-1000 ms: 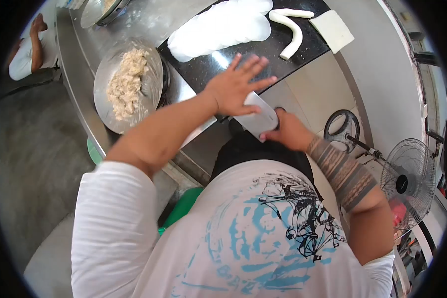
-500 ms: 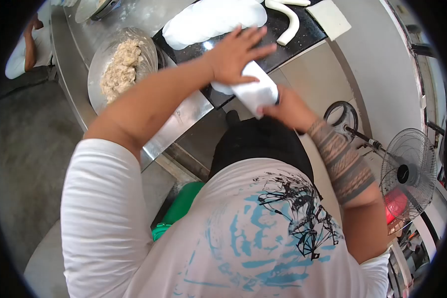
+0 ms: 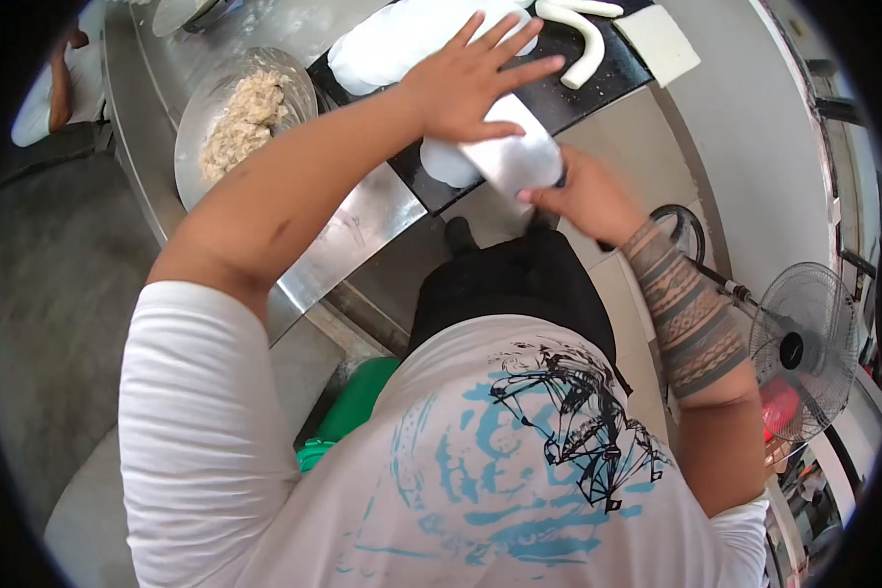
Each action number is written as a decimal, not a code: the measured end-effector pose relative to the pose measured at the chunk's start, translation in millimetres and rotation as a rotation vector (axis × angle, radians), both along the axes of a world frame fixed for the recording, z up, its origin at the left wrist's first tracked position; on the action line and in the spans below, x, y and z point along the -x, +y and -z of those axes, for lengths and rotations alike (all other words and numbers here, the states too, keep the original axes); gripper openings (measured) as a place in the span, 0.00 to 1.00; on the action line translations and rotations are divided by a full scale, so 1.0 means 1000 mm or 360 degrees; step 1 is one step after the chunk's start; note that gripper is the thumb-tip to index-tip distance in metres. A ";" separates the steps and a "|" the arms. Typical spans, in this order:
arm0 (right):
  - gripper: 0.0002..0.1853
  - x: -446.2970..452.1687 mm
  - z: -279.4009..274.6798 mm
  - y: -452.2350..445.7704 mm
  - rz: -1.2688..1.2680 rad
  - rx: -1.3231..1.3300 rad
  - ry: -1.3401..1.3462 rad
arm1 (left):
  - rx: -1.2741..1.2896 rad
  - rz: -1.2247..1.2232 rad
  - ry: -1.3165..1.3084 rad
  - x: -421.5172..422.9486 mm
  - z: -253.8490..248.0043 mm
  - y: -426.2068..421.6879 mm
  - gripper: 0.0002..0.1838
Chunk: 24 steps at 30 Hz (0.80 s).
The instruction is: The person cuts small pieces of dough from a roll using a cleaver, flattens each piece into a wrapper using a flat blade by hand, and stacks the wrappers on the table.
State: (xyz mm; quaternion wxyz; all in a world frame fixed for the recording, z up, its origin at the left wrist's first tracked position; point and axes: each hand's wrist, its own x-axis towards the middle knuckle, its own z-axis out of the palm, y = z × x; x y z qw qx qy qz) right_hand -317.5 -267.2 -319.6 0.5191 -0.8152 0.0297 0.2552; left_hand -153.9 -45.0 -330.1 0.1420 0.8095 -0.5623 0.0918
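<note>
My right hand (image 3: 593,196) grips a wide, shiny metal blade that looks like a cleaver (image 3: 514,152), the handle mostly hidden in the fist. Spread fingers mark my left hand (image 3: 470,88) as open; its heel and thumb are over the upper part of the blade, and I cannot tell how hard they press. Partly under the blade is a thin white dough round (image 3: 448,165) on the black board (image 3: 549,118). Behind my left hand, overlapping dough rounds (image 3: 377,49) lie in a row. Right of them is a curved dough rope (image 3: 586,61).
A metal bowl (image 3: 191,147) of pale, chunky filling (image 3: 240,122) stands on the steel counter (image 3: 363,225) at left. A white square slab (image 3: 661,44) lies at the board's right corner. A fan (image 3: 804,348) stands at right. Another person (image 3: 64,93) is at far left.
Both hands and the blade have shifted slightly right in view. My left fingers have spread wider, and more of the dough round shows under the blade.
</note>
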 end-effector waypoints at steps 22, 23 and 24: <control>0.34 0.041 0.033 -0.014 -0.0024 0.0165 0.0043 | -0.0147 0.0186 0.0334 0.028 0.035 -0.023 0.51; 0.32 0.041 0.050 -0.026 0.0046 0.0098 -0.0076 | -0.0153 0.0150 0.0275 0.021 0.036 -0.034 0.51; 0.31 0.030 0.049 -0.033 -0.0005 0.0125 -0.0053 | -0.0160 0.0124 0.0225 0.016 0.036 -0.041 0.50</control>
